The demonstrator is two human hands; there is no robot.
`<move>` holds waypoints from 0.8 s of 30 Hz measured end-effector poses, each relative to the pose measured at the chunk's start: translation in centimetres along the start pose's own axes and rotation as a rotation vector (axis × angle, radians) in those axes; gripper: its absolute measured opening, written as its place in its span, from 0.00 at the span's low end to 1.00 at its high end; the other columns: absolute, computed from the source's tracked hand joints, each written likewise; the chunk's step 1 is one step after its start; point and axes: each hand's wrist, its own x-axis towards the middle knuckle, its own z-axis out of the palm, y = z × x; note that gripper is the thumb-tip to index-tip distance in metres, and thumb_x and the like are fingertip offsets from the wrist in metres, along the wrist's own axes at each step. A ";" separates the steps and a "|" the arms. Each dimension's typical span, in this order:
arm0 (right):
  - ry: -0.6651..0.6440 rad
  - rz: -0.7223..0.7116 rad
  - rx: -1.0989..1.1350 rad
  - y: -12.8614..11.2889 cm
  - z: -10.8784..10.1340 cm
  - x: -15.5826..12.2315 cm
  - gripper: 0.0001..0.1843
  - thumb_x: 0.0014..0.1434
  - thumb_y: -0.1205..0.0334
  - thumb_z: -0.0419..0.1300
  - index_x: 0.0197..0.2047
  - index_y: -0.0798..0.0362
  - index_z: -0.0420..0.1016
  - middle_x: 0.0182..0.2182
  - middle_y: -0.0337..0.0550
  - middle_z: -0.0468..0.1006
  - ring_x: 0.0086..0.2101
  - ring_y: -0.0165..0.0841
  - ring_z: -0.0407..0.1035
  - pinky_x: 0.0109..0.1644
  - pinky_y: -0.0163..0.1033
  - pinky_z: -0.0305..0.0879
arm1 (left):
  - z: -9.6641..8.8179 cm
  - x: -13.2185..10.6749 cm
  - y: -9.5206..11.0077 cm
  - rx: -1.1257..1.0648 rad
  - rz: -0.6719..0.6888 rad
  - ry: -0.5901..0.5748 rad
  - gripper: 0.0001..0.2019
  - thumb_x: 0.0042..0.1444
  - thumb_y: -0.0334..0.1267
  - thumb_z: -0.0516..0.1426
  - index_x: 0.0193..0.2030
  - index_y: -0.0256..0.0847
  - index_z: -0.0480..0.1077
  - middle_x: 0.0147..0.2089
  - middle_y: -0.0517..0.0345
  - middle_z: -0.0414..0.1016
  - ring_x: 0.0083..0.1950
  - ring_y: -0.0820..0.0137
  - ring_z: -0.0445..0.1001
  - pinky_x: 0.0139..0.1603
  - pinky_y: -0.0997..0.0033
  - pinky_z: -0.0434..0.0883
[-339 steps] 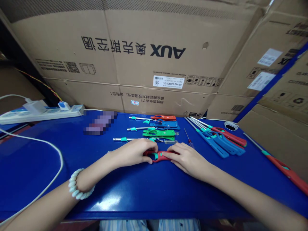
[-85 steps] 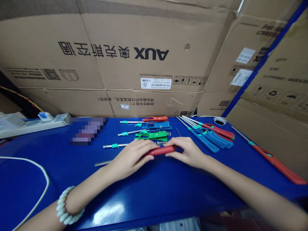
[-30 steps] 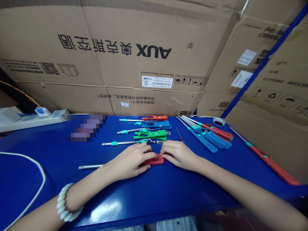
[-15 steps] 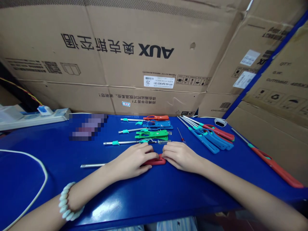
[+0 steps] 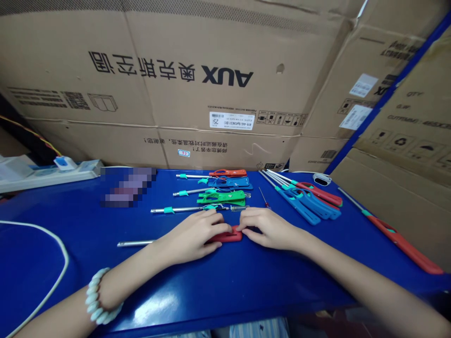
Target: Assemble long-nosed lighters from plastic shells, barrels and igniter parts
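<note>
"Two bare hands on one thing. What is it?"

"A slotted red plastic handle [image 5: 232,236], lying on the glossy blue tabletop [image 5: 197,291]. The left hand [image 5: 199,234] is clamped over it, apparently steadying it against the surface; the right hand [image 5: 266,227] has thumb and forefinger close together at its end."

"And the pieces beyond?"

"An open green plastic shell [image 5: 223,197] and a thin silver tube with a turquoise clip [image 5: 185,210] lie in loose rows, perhaps to keep sets separate. Blue-handled, long-necked lighters [image 5: 305,204] are bunched off to the right."

"What can't you make out?"

"Whether the right fingertips actually pinch the handle. The left forearm covers part of a plain silver metal tube [image 5: 136,243], so any join is hidden. A purple patch [image 5: 128,185] is pixelated."
</note>
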 end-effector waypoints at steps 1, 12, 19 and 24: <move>-0.010 0.010 0.027 0.1 -0.2 0.0 0.10 0.62 0.70 0.53 0.40 0.55 0.76 0.35 0.44 0.75 0.37 0.33 0.70 0.45 0.37 0.64 | 0.0 0.0 0.0 0.000 -0.002 -0.005 0.15 0.57 0.32 0.55 0.52 0.46 0.67 0.45 0.56 0.69 0.45 0.64 0.67 0.45 0.67 0.66; -0.094 0.715 -0.628 2.0 -2.4 -0.7 0.16 0.59 0.60 0.55 0.49 0.57 0.65 0.31 0.50 0.78 0.31 0.40 0.73 0.30 0.36 0.58 | 0.0 0.0 0.0 -0.038 -0.007 0.018 0.13 0.58 0.32 0.55 0.50 0.46 0.67 0.44 0.57 0.69 0.44 0.65 0.68 0.44 0.69 0.66; -0.100 0.777 -0.599 2.5 -2.2 -0.8 0.17 0.56 0.70 0.51 0.50 0.59 0.63 0.30 0.52 0.78 0.31 0.42 0.74 0.30 0.37 0.60 | -0.2 0.0 0.1 -0.028 0.003 0.014 0.13 0.58 0.32 0.54 0.50 0.45 0.67 0.45 0.56 0.69 0.45 0.65 0.68 0.45 0.68 0.66; 0.447 0.673 -0.414 2.8 -3.3 -0.8 0.06 0.55 0.67 0.54 0.38 0.54 0.68 0.24 0.42 0.74 0.26 0.35 0.70 0.31 0.36 0.61 | -0.1 0.0 0.1 -0.033 0.003 0.009 0.14 0.58 0.31 0.54 0.50 0.45 0.67 0.45 0.56 0.69 0.45 0.65 0.68 0.45 0.68 0.66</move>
